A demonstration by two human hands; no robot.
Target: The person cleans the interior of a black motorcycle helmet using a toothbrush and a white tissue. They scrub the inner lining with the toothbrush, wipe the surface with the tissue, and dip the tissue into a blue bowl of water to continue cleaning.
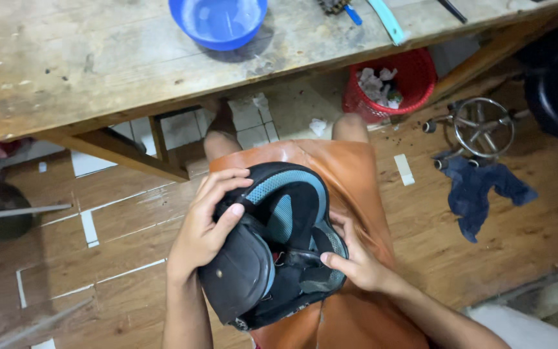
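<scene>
Fingers (227, 194) of both hands gripping upturned black helmet (272, 252), teal mesh lining

A black helmet (272, 252) with teal mesh lining, an orange apron (350, 174), a blue bowl (217, 22), a red basket (414, 74), a dark blue rag (482, 190).

The helmet (279, 245) hides the right hand's (356, 258) fingertips

A small workshop — worn wooden workbench (98, 64) with tools (389, 19), red waste basket (414, 71), rag (482, 190) on the floor.
</scene>
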